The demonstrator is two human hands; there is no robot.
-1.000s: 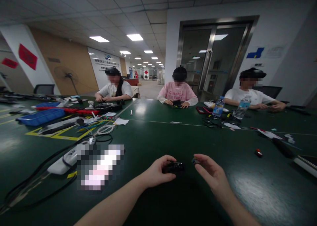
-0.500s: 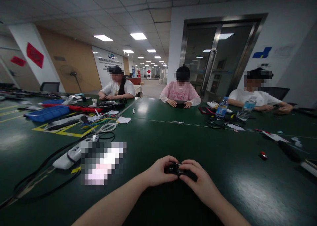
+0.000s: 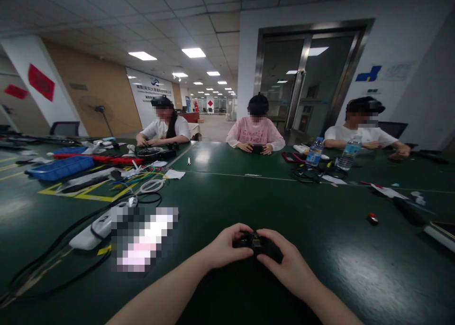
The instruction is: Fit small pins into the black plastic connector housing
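Right hand (image 3: pixel 292 262) now on the black device (image 3: pixel 256 242); 1 s back it was well apart, pinching a small piece. Fingers part-curled, thumb and fingertips gripping the device's right end. Left hand (image 3: pixel 226 247) unchanged: half-closed, thumb and fingers around the left end. Device sits between both hands, just above or on the desk (image 3: pixel 213 197), can't tell which. Small red item (image 3: pixel 372 218) hasn't moved, well right of the hands.

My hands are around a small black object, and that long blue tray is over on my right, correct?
Not quite: the head view shows the long blue tray over on your left. Your left hand and right hand are around a small black object.
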